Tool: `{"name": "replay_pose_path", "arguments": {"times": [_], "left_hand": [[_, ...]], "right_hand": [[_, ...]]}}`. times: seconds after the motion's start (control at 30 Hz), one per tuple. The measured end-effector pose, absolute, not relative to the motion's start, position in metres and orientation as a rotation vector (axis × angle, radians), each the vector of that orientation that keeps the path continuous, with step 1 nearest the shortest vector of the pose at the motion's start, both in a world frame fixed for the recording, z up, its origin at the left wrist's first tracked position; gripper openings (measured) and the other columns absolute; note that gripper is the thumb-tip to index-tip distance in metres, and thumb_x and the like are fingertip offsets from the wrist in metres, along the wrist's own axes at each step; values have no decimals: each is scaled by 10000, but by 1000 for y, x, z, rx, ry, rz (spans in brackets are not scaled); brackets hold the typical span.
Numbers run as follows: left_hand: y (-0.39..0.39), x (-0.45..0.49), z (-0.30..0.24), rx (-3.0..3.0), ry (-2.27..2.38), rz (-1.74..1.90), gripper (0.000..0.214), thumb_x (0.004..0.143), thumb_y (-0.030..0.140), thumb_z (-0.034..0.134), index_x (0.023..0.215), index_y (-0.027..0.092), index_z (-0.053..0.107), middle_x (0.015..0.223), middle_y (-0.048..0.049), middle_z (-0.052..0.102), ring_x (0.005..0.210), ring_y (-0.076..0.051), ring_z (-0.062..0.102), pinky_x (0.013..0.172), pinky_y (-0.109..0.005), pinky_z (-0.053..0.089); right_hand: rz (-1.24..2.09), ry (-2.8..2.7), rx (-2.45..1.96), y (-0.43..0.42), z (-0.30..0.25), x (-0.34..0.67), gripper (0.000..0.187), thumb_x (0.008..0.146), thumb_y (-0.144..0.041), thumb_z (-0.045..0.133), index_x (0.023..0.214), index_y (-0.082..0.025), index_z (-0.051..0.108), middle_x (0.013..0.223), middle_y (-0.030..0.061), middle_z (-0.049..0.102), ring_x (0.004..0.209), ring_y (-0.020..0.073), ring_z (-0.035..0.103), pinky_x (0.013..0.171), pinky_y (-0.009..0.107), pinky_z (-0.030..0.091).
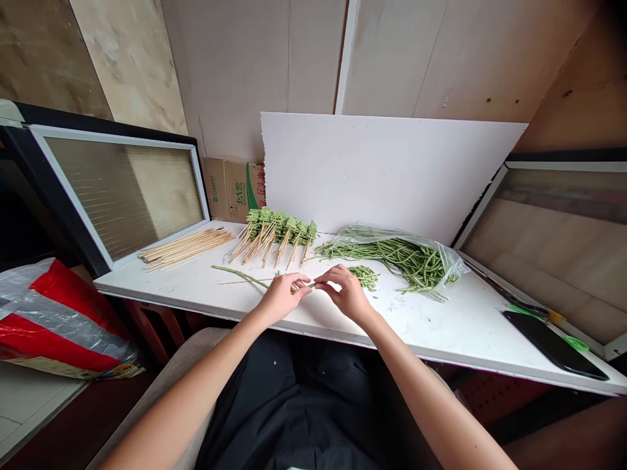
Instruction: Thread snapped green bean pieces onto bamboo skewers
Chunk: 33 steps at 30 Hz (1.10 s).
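Observation:
My left hand (284, 297) is closed around a long green bean (240, 274), whose tail stretches left over the white table. Facing it, my right hand (343, 292) pinches the bean's other end between thumb and fingertips. A single bamboo skewer (242, 282) lies on the tabletop left of my hands. Just beyond my right hand is a small heap of cut bean pieces (363, 277). Behind my hands, skewered beans (281, 228) are piled with their sticks pointing toward me. A plastic bag of long green beans (406, 258) lies open to the right.
Bare bamboo skewers (186, 247) lie at the table's left. A cardboard box (232, 186) and a white board (386, 176) stand at the back. A black phone (553, 343) rests near the right edge, beside scissors (519, 301). Framed glass panels flank both sides.

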<state>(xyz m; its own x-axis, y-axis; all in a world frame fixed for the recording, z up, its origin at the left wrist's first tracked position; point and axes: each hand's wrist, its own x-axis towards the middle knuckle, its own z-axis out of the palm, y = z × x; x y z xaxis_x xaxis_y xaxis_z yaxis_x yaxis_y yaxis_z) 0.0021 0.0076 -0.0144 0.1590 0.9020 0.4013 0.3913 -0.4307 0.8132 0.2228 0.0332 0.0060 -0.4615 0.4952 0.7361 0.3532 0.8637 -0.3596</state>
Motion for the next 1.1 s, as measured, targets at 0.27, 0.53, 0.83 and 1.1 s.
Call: {"name": "replay_pose_path", "arguments": {"times": [0.27, 0.53, 0.83, 1.1], "left_hand": [[4, 3, -9, 2086, 1234, 1337, 134, 932, 256, 736, 1002, 202, 837, 1012, -88, 818, 906, -231, 750, 842, -332, 593], [0, 7, -7, 2217, 1153, 1346, 136, 941, 157, 697, 953, 204, 824, 956, -78, 794, 864, -215, 722, 822, -327, 570], [0, 9, -6, 2046, 948, 1476, 154, 909, 133, 698, 840, 172, 830, 841, -85, 786, 766, -199, 724, 737, -315, 604], [-4, 15, -3, 1977, 910, 1503, 188, 928, 177, 687, 791, 161, 815, 817, -92, 782, 717, -192, 724, 707, -314, 606]], "right_hand": [[134, -2143, -605, 29, 11, 223, 116, 986, -332, 741, 1015, -238, 802, 877, 92, 747, 916, 275, 603, 813, 421, 515], [265, -2071, -646, 31, 4, 219, 142, 1005, -302, 694, 939, -244, 806, 839, 85, 728, 908, 275, 587, 817, 418, 500], [885, -1749, -638, 34, -8, 212, 317, 834, -548, 848, 826, -232, 819, 814, 60, 725, 803, 228, 637, 755, 365, 510], [1199, -1660, -570, 27, -6, 207, 451, 813, -661, 817, 818, -215, 752, 853, 62, 720, 825, 229, 666, 817, 393, 557]]}}
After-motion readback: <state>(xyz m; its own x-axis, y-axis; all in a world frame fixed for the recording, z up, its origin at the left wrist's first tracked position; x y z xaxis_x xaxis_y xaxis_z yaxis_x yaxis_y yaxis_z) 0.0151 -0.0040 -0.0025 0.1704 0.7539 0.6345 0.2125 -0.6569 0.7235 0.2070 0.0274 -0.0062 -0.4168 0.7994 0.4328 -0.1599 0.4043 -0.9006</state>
